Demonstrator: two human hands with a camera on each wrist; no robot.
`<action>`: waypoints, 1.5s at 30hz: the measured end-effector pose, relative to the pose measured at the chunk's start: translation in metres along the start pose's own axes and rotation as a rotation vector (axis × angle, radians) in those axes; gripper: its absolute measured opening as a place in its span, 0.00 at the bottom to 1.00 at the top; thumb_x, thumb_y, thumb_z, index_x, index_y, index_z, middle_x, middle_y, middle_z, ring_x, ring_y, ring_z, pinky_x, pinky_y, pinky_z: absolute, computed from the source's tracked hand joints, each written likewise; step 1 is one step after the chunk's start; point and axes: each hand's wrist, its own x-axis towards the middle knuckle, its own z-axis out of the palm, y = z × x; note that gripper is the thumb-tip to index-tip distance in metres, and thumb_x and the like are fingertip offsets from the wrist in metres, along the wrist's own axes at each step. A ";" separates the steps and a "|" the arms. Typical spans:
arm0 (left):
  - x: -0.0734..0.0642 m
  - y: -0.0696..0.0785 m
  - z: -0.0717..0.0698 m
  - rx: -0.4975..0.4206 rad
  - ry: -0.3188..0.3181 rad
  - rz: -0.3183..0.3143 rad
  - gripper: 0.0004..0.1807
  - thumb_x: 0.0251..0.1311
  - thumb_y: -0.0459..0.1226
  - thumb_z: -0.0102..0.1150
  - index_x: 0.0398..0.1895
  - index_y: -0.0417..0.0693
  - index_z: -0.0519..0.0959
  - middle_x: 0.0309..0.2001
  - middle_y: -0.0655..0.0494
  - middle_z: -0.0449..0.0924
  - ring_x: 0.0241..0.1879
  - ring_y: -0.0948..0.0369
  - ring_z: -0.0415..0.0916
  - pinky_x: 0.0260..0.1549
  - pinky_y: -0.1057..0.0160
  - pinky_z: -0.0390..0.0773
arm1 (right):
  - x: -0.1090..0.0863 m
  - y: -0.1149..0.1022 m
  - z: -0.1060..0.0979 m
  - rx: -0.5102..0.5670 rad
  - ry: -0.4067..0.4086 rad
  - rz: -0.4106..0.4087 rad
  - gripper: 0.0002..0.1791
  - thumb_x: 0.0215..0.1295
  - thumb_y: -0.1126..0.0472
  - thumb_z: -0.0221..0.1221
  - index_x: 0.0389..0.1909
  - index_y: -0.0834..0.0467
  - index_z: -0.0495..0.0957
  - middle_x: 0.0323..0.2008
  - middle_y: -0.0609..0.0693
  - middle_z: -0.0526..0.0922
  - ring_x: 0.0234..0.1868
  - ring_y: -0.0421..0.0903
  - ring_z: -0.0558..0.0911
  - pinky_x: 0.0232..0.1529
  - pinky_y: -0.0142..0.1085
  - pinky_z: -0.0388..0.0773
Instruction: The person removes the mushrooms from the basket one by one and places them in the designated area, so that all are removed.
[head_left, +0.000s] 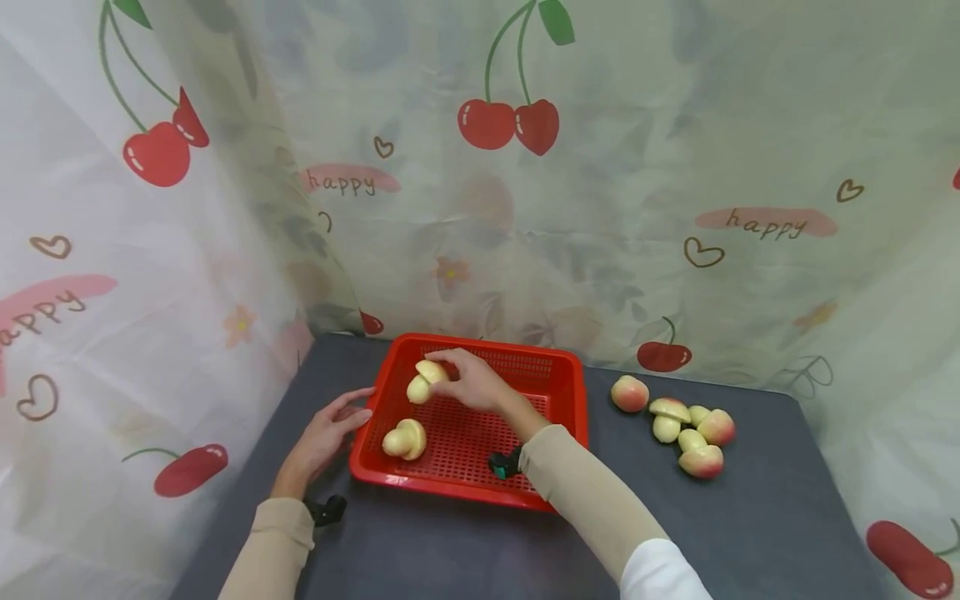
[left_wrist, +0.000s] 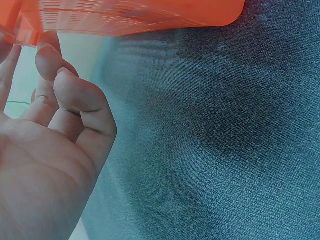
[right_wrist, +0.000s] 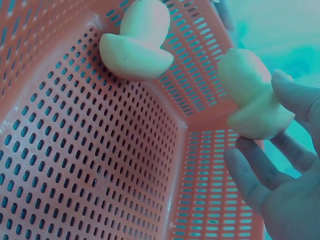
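Note:
A cream-coloured toy mushroom [head_left: 419,388] is pinched between the thumb and fingers of my right hand [head_left: 472,382], above the far left part of the red plastic basket [head_left: 480,498]. In the right wrist view this mushroom [right_wrist: 248,92] is tilted, its rounded stem toward the upper left. A second cream mushroom [head_left: 405,440] lies inside the basket by its left wall. My left hand [head_left: 324,437] holds the basket's left rim, and the left wrist view shows its curled fingertips [left_wrist: 50,37] right at the rim.
Right of the basket, a pink and yellow toy peach [head_left: 630,393] lies on the dark grey table [head_left: 465,554]. Beside it sit several mushrooms with reddish caps [head_left: 701,461], close together. A cherry-printed curtain [head_left: 600,208] hangs behind the table and along its sides.

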 end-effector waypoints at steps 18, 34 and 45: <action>-0.002 0.000 0.003 0.014 -0.019 0.013 0.34 0.67 0.53 0.63 0.74 0.60 0.67 0.61 0.43 0.80 0.52 0.56 0.83 0.51 0.56 0.85 | -0.045 0.002 -0.029 0.054 0.128 0.057 0.30 0.67 0.55 0.67 0.70 0.49 0.73 0.69 0.51 0.73 0.59 0.54 0.82 0.61 0.48 0.81; -0.004 0.001 0.002 0.019 0.004 -0.008 0.34 0.68 0.53 0.61 0.75 0.62 0.66 0.62 0.44 0.78 0.52 0.56 0.82 0.50 0.56 0.85 | -0.090 0.007 -0.058 0.063 0.201 0.093 0.33 0.67 0.52 0.67 0.72 0.48 0.70 0.69 0.51 0.72 0.61 0.56 0.81 0.56 0.48 0.82; -0.004 0.002 0.000 0.035 -0.003 -0.006 0.34 0.68 0.54 0.61 0.75 0.61 0.65 0.62 0.43 0.78 0.51 0.57 0.83 0.48 0.59 0.85 | -0.125 0.025 -0.077 0.076 0.313 0.102 0.33 0.66 0.52 0.68 0.71 0.49 0.71 0.65 0.52 0.75 0.57 0.55 0.82 0.53 0.48 0.83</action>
